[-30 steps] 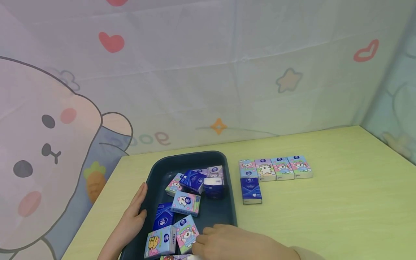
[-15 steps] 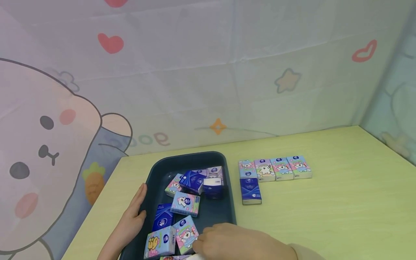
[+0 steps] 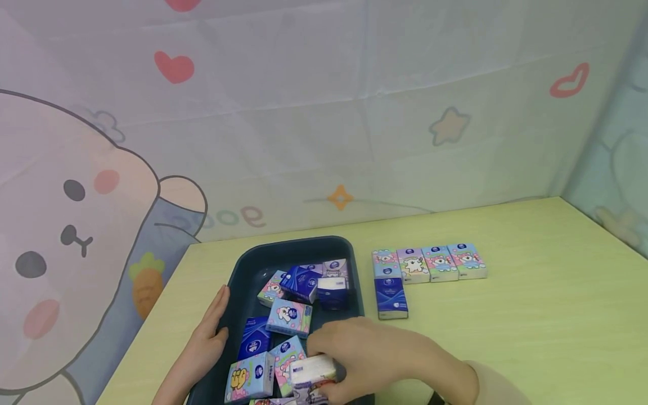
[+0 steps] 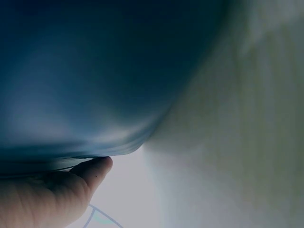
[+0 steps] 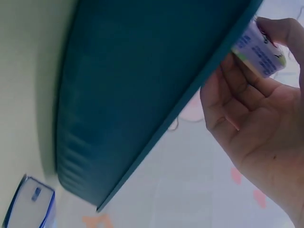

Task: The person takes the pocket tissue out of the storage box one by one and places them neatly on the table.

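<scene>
My right hand (image 3: pixel 361 351) pinches a small tissue pack (image 3: pixel 313 372) between thumb and fingers, over the near right part of a dark teal tray (image 3: pixel 260 267). That pack has a white end and a purple printed side; the right wrist view also shows the held tissue pack (image 5: pixel 259 50) beyond the tray wall. With fingers extended, my left hand (image 3: pixel 205 337) rests against the tray's left side; its thumb (image 4: pixel 97 171) touches the rim in the left wrist view. Inside the tray lie several loose packs, among them a dark blue pack (image 3: pixel 255 337) and a light blue cartoon pack (image 3: pixel 289 316).
Right of the tray, several cartoon tissue packs (image 3: pixel 440 263) form a row on the pale yellow table (image 3: pixel 506 326). A dark blue pack (image 3: pixel 391 298) lies in front of the row's left end. Behind stands a printed cloth backdrop (image 3: pixel 304 135).
My right hand has risen from the tray's near end and moved slightly away from me, bringing the pinched tissue pack into view. The left hand and the row stay put.
</scene>
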### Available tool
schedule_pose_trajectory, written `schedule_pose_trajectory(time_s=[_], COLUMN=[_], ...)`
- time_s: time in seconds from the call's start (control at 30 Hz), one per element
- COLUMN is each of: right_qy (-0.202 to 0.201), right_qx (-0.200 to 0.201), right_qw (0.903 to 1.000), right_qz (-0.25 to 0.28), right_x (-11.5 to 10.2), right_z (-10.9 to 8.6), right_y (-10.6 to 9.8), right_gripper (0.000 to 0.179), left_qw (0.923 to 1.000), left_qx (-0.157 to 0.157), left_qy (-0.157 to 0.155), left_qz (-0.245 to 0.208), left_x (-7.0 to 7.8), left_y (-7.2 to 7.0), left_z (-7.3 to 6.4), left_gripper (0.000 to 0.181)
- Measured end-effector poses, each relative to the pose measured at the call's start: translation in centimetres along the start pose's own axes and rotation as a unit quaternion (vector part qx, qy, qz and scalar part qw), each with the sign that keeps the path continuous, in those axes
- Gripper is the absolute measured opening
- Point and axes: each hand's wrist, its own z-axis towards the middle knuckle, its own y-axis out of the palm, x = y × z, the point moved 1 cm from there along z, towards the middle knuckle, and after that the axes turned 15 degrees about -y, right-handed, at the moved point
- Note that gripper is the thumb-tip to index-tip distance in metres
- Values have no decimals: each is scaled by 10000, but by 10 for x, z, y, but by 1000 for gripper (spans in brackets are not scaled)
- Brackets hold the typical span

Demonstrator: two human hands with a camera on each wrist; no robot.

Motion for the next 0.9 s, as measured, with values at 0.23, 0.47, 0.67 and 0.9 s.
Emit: schedule_pose_trajectory(time_s=[0.23,0.47,0.67,0.9], right_qy=[440,879,1060,1566], right_qx=[730,1277,1390,1343], right_qw=[9918,9797,9720,9511], right_qz=[952,1270,1573,2298], right_x=[17,32,51,77], right_z=[-12,-30,-50,-82], right_y=[-21,-41,-55,-69], right_gripper=[10,8,8,13], left_qw=[10000,10000,10000,10000], left_qx=[19,9,25,18], left_qy=[1,30,38,78], left_qz=[19,-18,18,-25], left_x=[1,2,1,1], left_y=[0,0,-1,-1], left_z=[-1,-1,-1,-1], left_gripper=[69,69,70,70])
